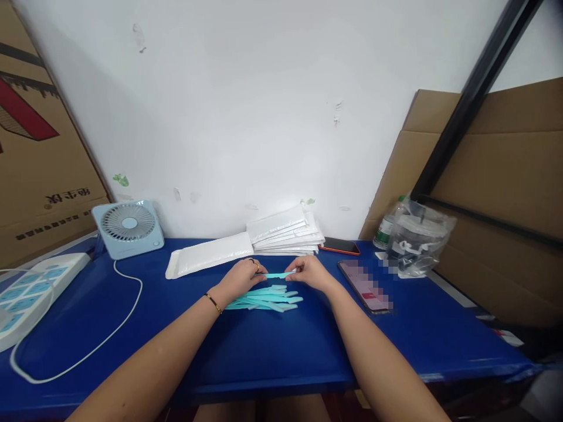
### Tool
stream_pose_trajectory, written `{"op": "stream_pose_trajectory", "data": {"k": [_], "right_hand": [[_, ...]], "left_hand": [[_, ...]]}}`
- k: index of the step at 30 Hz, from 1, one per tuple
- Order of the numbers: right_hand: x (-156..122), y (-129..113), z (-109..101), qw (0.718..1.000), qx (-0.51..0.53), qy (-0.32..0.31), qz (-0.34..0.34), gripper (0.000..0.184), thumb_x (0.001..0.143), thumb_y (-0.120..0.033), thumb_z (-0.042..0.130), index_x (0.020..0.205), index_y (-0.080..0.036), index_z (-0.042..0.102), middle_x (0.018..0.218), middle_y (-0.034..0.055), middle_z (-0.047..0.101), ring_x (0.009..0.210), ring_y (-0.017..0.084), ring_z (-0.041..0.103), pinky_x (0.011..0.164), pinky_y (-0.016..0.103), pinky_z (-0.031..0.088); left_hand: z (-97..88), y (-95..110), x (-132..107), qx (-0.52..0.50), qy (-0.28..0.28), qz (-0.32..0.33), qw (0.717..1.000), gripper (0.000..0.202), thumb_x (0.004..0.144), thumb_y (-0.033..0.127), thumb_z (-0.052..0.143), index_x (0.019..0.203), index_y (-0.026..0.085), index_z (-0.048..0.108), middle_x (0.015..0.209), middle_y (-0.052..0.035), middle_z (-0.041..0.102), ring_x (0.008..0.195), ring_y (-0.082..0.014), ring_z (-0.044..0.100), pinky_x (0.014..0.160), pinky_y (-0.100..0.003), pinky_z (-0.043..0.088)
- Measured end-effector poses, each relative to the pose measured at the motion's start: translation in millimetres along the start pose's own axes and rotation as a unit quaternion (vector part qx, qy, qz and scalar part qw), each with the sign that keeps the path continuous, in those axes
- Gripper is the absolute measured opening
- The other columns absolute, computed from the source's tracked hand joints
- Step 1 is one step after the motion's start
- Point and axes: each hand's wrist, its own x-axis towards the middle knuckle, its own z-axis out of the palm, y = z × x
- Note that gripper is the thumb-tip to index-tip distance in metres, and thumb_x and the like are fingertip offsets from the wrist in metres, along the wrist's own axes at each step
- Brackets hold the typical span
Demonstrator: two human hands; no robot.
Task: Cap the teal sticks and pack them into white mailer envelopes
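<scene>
Between my two hands, a slim turquoise stick (277,275) with a paler end, which looks like an eyebrow razor, is held level just above the blue table. My left hand (241,278) pinches its left end with thumb and fingers. At the paler right end, my right hand (310,272) has its fingertips closed on it. Below them lies a loose bundle of similar turquoise razors (264,299), pale ends pointing right, partly hidden by my left hand. Behind my hands, white padded envelopes (285,228) are stacked against the wall, and a single envelope (211,255) lies flat to their left.
On the left stand a light blue fan (128,228) with a white cable (136,310) and a power strip (39,293). Rightward lie a phone (365,287), a red-edged phone (341,246), a bottle (385,228) and a bagged cup (417,240). Cardboard (505,205) flanks the table (272,357).
</scene>
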Motion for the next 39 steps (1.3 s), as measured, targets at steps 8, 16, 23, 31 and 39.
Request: {"op": "stream_pose_trajectory", "data": {"k": [8,16,23,31,39], "right_hand": [[2,11,-8,0.992,-0.091,0.029,-0.077,0.023,0.065,-0.036,0.073,0.083,-0.022,0.073,0.085,0.0039,0.060,0.075,0.015,0.055,0.067,0.025,0.043],[-1,-8,15,0.981,-0.152,-0.080,-0.093,0.016,0.070,-0.036,0.070,0.077,-0.022,0.070,0.083,0.0029,0.056,0.081,0.016,0.053,0.069,0.025,0.040],[3,5,5,0.987,-0.139,-0.061,-0.051,0.013,0.070,-0.031,0.069,0.072,-0.018,0.069,0.081,0.0026,0.057,0.073,0.014,0.053,0.064,0.023,0.040],[-4,-10,5,0.990,-0.111,-0.054,-0.064,0.020,0.070,-0.039,0.068,0.077,-0.020,0.070,0.084,0.0026,0.056,0.073,0.013,0.053,0.064,0.023,0.041],[-4,-21,17,0.987,-0.104,-0.106,-0.063,0.017,0.072,-0.035,0.067,0.073,-0.018,0.068,0.081,0.0019,0.055,0.072,0.013,0.052,0.062,0.023,0.039]], "left_hand": [[-2.8,-20,-7,0.010,0.012,-0.029,0.999,0.024,0.080,0.036,0.056,0.097,0.023,0.066,0.096,-0.0025,0.065,0.087,-0.0171,0.057,0.076,-0.026,0.042],[-5.4,-3,-12,-0.037,-0.082,-0.027,0.996,0.022,0.074,0.042,0.058,0.080,0.022,0.066,0.078,-0.0007,0.063,0.069,-0.0134,0.056,0.058,-0.022,0.038],[-5.0,-13,-8,0.005,-0.053,-0.066,0.996,0.017,0.077,0.033,0.054,0.072,0.021,0.064,0.070,0.0000,0.065,0.064,-0.0136,0.056,0.058,-0.024,0.036],[-13.1,-8,-13,-0.031,-0.052,-0.072,0.996,0.030,0.072,0.050,0.056,0.079,0.022,0.066,0.078,-0.0003,0.064,0.070,-0.0147,0.058,0.058,-0.023,0.038],[-9.9,0,-13,-0.037,-0.108,-0.065,0.991,0.028,0.073,0.048,0.057,0.075,0.021,0.065,0.071,0.0000,0.065,0.061,-0.0134,0.055,0.052,-0.023,0.034]]}}
